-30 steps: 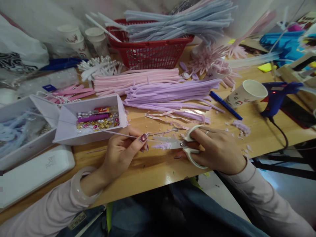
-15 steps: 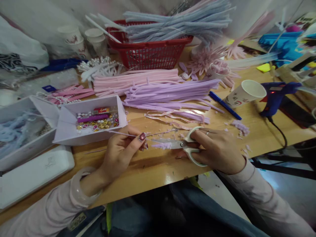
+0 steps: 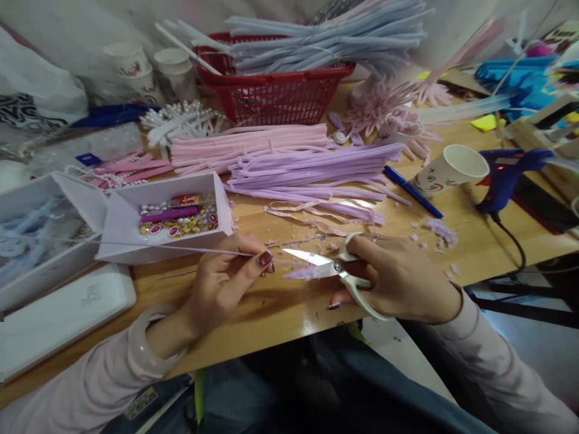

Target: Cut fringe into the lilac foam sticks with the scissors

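My left hand (image 3: 221, 280) pinches a thin purple pipe cleaner (image 3: 181, 246) between thumb and fingers. Its long end runs left over the white box, and a short end points toward the scissors. White-handled scissors (image 3: 338, 266) are in my right hand (image 3: 404, 280), fingers through the loops, blades parted. The blade tips lie just right of my left fingertips. A tuft of purple fluff (image 3: 298, 273) sits by the lower blade, and I cannot tell whether it is attached to anything. Purple clippings are scattered on the wooden table (image 3: 280, 313) around the blades.
Behind my hands lie purple pipe cleaners (image 3: 312, 169) and pink ones (image 3: 253, 141), then a red basket (image 3: 280, 99). White box (image 3: 158, 250) with beads stands left, white case (image 3: 85, 301) nearer. Right are a blue pen (image 3: 414, 193), paper cup (image 3: 452, 172) and glue gun (image 3: 495, 181).
The scissor blades have opened wider, with the lower handle loop swung down toward me. The pipe cleaner's long end now stretches visibly further left across the box. My left hand has barely moved.
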{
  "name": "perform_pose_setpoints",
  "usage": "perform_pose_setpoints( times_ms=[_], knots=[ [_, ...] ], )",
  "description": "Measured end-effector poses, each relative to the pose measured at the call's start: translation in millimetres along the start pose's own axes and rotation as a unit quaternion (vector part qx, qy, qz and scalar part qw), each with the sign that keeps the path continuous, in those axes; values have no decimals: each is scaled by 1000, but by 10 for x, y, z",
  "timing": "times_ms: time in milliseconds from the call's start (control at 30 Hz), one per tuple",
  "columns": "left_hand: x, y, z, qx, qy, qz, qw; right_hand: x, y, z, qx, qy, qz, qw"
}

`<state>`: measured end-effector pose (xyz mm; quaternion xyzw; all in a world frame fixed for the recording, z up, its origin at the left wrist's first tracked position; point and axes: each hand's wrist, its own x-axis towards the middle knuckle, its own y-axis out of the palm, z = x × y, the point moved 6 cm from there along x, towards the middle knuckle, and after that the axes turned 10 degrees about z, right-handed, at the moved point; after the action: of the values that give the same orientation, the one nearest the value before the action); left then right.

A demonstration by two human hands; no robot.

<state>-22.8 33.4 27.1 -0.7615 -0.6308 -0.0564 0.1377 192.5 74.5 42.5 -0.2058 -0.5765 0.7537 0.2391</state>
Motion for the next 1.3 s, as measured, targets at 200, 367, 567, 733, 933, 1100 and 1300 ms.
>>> perform_pose_setpoints(
  times_ms=[200,367,567,733,933,1100,1300],
  knots=[
    [21,23,-41,31,15,10,999,3,4,1,8,-5,9,1000],
    [29,26,-48,44,29,13,999,8,20,-4,17,-5,12,1000],
    [30,32,-67,52,37,15,998,2,25,-11,30,-3,14,999],
    [28,35,-60,47,28,16,998,6,17,5,20,-10,4,1000],
    [30,17,-22,31,18,7,999,-7,-2,14,-3,-20,-32,999],
    [26,10,-3,19,5,-1,1000,-81,25,-95,-26,35,-47,998],
    [0,-27,13,36,-10,-23,999,-132,-59,-203,-22,84,-64,994]
  ],
)
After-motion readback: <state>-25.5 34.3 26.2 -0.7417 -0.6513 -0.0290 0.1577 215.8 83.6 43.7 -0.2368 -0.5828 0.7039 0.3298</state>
